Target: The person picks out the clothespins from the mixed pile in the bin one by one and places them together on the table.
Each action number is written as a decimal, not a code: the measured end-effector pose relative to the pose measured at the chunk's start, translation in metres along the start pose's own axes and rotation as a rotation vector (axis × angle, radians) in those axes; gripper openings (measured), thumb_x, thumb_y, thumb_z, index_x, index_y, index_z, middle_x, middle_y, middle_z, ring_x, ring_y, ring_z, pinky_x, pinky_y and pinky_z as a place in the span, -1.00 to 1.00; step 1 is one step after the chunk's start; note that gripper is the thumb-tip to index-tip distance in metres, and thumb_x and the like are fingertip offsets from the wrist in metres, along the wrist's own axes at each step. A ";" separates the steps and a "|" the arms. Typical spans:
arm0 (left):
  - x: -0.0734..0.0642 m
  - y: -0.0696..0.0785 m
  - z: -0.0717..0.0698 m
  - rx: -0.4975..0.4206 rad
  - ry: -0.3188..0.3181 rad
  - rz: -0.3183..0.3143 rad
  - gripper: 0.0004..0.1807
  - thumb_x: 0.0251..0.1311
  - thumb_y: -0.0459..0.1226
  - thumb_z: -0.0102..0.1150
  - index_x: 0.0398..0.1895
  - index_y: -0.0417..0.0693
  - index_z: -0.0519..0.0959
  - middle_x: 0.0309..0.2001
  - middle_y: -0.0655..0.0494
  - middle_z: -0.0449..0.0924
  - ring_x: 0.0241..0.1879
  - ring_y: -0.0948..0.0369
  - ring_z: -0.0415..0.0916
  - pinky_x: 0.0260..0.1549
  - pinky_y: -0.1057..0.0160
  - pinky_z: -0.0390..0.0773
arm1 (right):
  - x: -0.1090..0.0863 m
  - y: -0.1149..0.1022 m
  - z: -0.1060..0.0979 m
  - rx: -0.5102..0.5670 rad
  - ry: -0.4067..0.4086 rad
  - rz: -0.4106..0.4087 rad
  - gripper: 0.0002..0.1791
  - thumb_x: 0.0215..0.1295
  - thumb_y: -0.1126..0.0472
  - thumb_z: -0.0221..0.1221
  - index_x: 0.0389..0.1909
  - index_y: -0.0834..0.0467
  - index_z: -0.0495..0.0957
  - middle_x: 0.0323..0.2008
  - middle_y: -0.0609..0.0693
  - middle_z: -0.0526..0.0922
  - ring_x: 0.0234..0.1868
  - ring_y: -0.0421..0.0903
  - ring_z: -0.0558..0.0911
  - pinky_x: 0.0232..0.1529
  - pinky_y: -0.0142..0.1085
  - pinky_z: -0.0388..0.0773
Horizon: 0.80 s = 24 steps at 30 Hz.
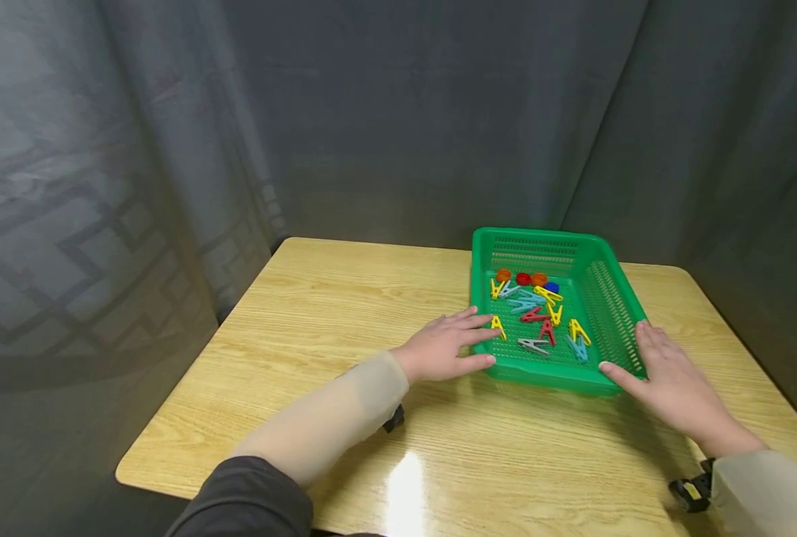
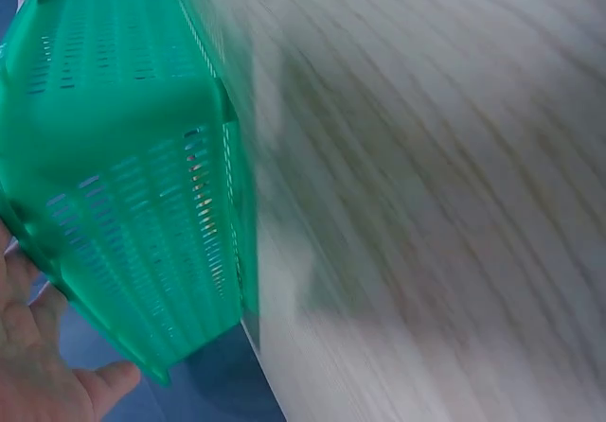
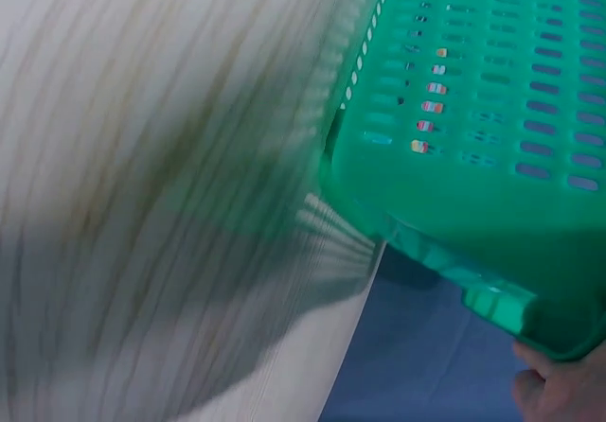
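A green plastic basket (image 1: 552, 374) stands on the wooden table, toward its right back. Inside lie several clothespins in yellow, blue, red and grey, among them a grey clothespin (image 1: 534, 346) near the front. Small round caps, including a blue cap (image 1: 551, 287), sit along the back. My left hand (image 1: 443, 347) reaches to the basket's left rim, fingers spread and straight; the left wrist view shows its thumb apart from the rim. At the front right corner is my right hand (image 1: 676, 384), its thumb by the front rim and fingers along the right rim. Its fingertips are partly out of the right wrist view.
The wooden table (image 1: 291, 358) extends to the left of the basket. Grey curtains (image 1: 405, 127) hang behind and at both sides. A black wrist device (image 1: 693, 488) shows under the right sleeve.
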State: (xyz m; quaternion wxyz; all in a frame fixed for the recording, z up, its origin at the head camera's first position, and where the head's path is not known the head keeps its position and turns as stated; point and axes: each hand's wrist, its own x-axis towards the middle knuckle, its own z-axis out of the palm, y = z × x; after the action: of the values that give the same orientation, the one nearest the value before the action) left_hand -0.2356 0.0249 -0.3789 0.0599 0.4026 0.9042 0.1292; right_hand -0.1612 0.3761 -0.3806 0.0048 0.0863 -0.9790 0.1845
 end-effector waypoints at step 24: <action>-0.004 0.000 0.005 -0.105 0.065 0.010 -0.34 0.35 0.25 -0.21 0.45 0.27 0.21 0.50 0.33 -0.05 0.49 0.28 -0.33 0.38 -0.01 -0.06 | -0.003 -0.004 -0.001 -0.003 0.067 -0.034 0.11 0.34 -0.31 -0.01 0.44 0.44 -0.32 0.44 0.44 -0.21 0.42 0.42 -0.16 0.36 0.19 -0.28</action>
State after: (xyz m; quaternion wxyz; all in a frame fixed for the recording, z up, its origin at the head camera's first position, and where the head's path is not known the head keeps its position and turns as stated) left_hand -0.2319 0.0231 -0.3834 0.0510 0.3990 0.8956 0.1900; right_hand -0.1576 0.3732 -0.3785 0.0407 0.0966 -0.9770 0.1858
